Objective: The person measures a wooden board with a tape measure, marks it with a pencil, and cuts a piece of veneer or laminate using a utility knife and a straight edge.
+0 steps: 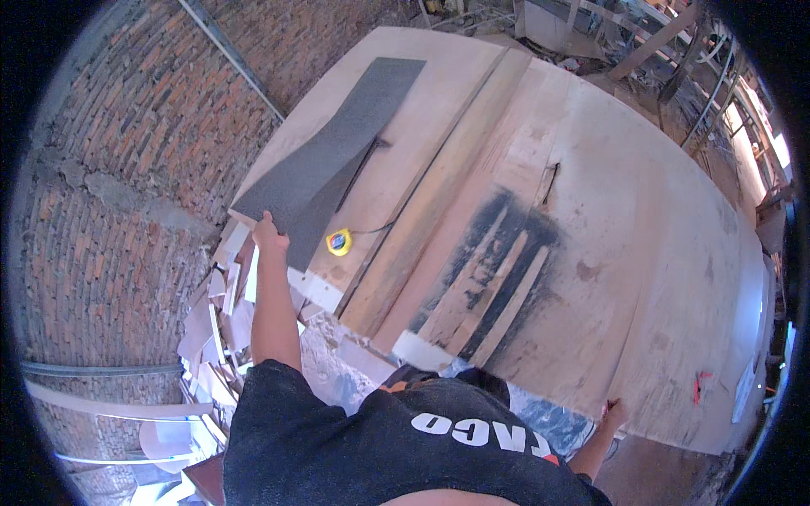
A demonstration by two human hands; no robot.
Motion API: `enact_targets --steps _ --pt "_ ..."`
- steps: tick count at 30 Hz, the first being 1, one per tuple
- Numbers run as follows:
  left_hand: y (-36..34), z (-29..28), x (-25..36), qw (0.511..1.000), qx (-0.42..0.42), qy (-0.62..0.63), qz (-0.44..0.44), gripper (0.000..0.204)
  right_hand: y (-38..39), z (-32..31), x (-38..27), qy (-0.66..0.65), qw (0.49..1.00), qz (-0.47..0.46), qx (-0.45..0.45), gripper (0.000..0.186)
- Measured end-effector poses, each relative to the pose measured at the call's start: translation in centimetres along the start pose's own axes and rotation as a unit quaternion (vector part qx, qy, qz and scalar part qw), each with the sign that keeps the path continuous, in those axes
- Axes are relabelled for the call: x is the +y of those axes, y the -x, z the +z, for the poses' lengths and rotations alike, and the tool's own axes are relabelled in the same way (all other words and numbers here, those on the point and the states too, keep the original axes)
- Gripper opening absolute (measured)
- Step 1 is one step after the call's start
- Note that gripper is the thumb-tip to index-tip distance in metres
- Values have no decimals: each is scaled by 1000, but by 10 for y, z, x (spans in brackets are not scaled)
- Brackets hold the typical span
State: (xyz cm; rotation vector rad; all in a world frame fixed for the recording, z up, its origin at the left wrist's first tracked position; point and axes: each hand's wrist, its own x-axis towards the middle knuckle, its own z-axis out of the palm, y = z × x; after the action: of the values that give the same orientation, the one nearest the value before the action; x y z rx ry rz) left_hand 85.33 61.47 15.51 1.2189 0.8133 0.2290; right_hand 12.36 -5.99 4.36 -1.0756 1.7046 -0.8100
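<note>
A long dark grey sheet (337, 143) lies with a twist across the left part of a big wooden tabletop (624, 194). Its near end is folded over. My left hand (270, 236) is closed at the near left edge of this sheet, fingers pinched on it. Just right of the sheet sits a yellow tape measure (338, 243), a dark strap or cord trailing from it. Far to the right, my right hand (616, 413) is at the table's near edge; its fingers are small and partly hidden, so I cannot make out what they hold.
A long wooden plank (434, 198) runs across the tabletop. Beside it is a black-stained patch (506, 211) with pale wood strips. A small red tool (700, 386) lies near the right edge. A brick wall (110, 253) and board offcuts (202, 325) are at left.
</note>
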Motion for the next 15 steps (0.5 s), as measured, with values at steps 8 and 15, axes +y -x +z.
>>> enact_targets --steps 8,15 --pt "-46 -171 -75 980 66 -183 50 40 107 -21 37 89 996 -27 7 21" --pt "-32 -133 -102 990 -6 -88 -106 41 158 -20 79 43 997 39 -53 25"
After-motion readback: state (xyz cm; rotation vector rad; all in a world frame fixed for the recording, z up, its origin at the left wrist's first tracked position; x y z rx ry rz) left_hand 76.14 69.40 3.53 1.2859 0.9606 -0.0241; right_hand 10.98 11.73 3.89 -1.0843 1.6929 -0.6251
